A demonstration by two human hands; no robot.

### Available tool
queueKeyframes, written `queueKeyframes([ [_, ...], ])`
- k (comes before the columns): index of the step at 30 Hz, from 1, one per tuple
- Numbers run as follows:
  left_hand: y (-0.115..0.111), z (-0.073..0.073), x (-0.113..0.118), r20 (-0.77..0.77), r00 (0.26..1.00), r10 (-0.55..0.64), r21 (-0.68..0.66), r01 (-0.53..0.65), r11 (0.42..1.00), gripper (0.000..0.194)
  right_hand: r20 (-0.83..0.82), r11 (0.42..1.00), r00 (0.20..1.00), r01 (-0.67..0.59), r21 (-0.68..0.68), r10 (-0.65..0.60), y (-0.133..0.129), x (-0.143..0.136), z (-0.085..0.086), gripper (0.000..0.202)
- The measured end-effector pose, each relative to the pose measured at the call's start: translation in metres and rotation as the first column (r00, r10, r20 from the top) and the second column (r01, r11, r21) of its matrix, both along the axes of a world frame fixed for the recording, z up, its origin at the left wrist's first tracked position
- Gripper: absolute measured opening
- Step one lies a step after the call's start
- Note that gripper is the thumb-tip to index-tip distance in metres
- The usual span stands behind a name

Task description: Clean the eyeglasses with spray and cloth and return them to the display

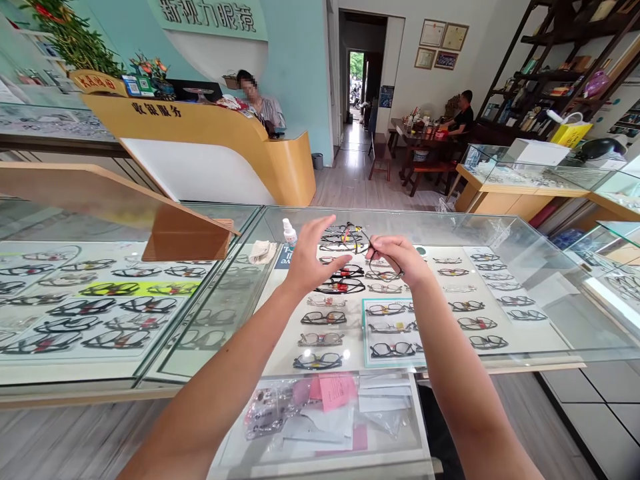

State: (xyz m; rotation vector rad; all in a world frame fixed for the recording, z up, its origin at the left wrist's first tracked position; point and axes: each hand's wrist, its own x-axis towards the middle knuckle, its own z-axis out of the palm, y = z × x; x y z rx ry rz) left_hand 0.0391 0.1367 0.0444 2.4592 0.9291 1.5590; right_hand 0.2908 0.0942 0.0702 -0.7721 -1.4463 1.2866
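Above the glass display counter, my right hand [399, 258] pinches a pair of dark-framed eyeglasses [364, 233] near one temple arm. The glasses are raised over the counter top, and their outline partly merges with the frames behind them. My left hand [310, 257] is just left of the glasses, its thumb and fingers apart, with nothing in it. Below both hands, rows of eyeglasses [323, 318] lie under the glass. A light tray card with a teal border [367, 357] bears several more, partly hidden by my right forearm.
A small white spray bottle [289, 233] and a folded cloth [263, 252] are at the counter's far left. A wooden-edged mirror stand [187, 237] sits farther left. Below the counter, an open drawer [423, 427] holds plastic bags and papers. Two people sit in the background.
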Motion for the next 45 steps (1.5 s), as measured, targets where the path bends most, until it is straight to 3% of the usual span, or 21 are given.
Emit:
queueKeyframes([
  [5, -0.013, 0.002, 0.008, -0.029, 0.998, -0.057, 0.093, 0.060, 0.994, 0.079, 0.095, 0.997, 0.993, -0.068, 0.023, 0.065, -0.003, -0.001, 0.003, 0.035],
  [15, -0.017, 0.005, 0.008, 0.051, 0.996, -0.071, -0.094, 0.076, 0.993, 0.080, 0.103, 0.992, 0.987, -0.128, 0.022, 0.125, -0.006, -0.004, 0.005, 0.037],
  [19, -0.019, 0.004, 0.007, 0.078, 0.994, -0.081, -0.103, 0.089, 0.991, 0.075, 0.093, 0.993, 0.989, -0.119, 0.003, 0.119, -0.008, -0.007, 0.005, 0.037],
  [24, -0.019, 0.004, 0.006, 0.103, 0.995, -0.014, -0.122, 0.027, 0.992, 0.069, -0.003, 0.999, 1.000, 0.000, -0.050, 0.000, -0.005, -0.007, 0.002, 0.040],
  [28, -0.012, 0.008, 0.004, 0.180, 0.977, 0.116, -0.135, -0.093, 0.987, 0.067, -0.079, 0.965, 0.965, 0.256, 0.055, -0.251, 0.006, -0.006, -0.007, 0.044],
  [31, -0.012, 0.023, -0.001, 0.225, 0.957, 0.185, -0.100, -0.166, 0.981, 0.064, -0.097, 0.870, 0.882, 0.472, 0.146, -0.462, 0.009, -0.009, -0.003, 0.041],
  [33, -0.020, 0.042, -0.005, 0.249, 0.944, 0.214, -0.055, -0.207, 0.977, 0.062, -0.105, 0.812, 0.835, 0.551, 0.195, -0.541, 0.003, -0.016, 0.009, 0.041],
  [36, -0.046, 0.077, -0.011, 0.316, 0.917, 0.242, 0.030, -0.265, 0.964, 0.059, -0.124, 0.770, 0.829, 0.553, 0.319, -0.545, -0.022, -0.036, 0.041, 0.043],
  [40, -0.093, 0.122, -0.018, 0.418, 0.862, 0.287, 0.079, -0.349, 0.934, 0.057, -0.086, 0.734, 0.838, 0.518, 0.440, -0.540, -0.076, -0.068, 0.087, 0.055],
  [42, -0.115, 0.137, -0.021, 0.470, 0.831, 0.296, 0.078, -0.373, 0.924, 0.056, -0.048, 0.717, 0.827, 0.514, 0.472, -0.561, -0.105, -0.081, 0.102, 0.060],
  [45, -0.142, 0.147, -0.023, 0.521, 0.799, 0.302, 0.065, -0.390, 0.919, 0.055, 0.010, 0.677, 0.789, 0.521, 0.520, -0.614, -0.138, -0.093, 0.113, 0.060],
])
